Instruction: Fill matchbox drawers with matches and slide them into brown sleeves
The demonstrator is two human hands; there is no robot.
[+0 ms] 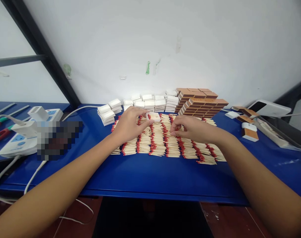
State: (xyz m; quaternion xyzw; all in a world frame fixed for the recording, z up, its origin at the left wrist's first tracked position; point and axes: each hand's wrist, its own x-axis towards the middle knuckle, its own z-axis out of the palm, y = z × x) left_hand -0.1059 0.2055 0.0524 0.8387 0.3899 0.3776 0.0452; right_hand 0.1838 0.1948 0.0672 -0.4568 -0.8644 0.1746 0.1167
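Observation:
My left hand [133,123] grips a small white matchbox tray [157,116] by its left end, with a few red-tipped matches inside it. Just right of the tray, my right hand [185,127] has its fingers pinched together over the matches; whatever may be between the fingertips is too small to make out. Beneath both hands, rows of red-headed matches [157,148] lie spread across the blue table. Behind them stand stacks of white matchbox trays [149,103], and to their right a stepped stack of brown matchbox sleeves [202,102].
A white power strip [26,138] with plugs and cables lies at the left, beside a pixelated dark object [63,138]. At the right are loose matchbox pieces [249,132] and a white device [269,107]. A pale wall [150,43] rises behind the blue table [140,175].

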